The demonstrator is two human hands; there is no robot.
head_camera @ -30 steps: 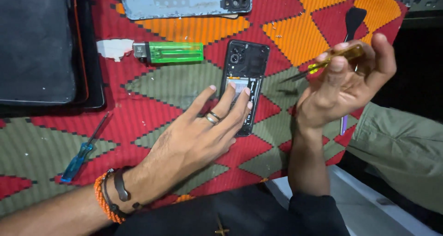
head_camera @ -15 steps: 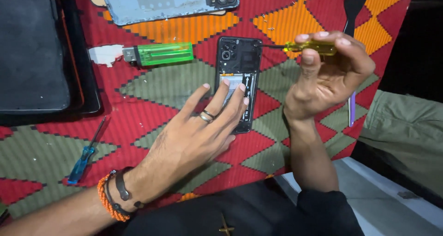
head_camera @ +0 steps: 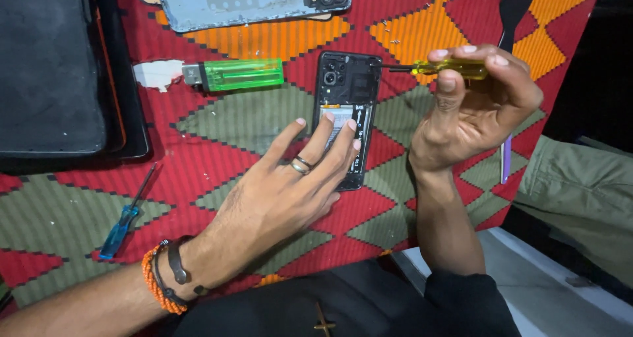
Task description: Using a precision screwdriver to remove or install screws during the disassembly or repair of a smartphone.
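Unscrewing step, by the look of it: opened phone (head_camera: 346, 116) lies back-off, mid-cloth toward the far edge of the patterned cloth (head_camera: 250, 122). Left hand (head_camera: 283, 192) is flat, fingers spread on the phone's lower half, pinning it, gripping nothing. Right hand (head_camera: 471, 106) pinches the yellow-handled screwdriver (head_camera: 448, 67), tip at the phone's top right corner. Next move needs the tip seated square in the screw head, phone kept still. Room: green lighter (head_camera: 234, 74) near left, removed back cover (head_camera: 254, 0) at far edge, blue screwdriver (head_camera: 125, 218) well apart near left. Right edge close behind the wrist.
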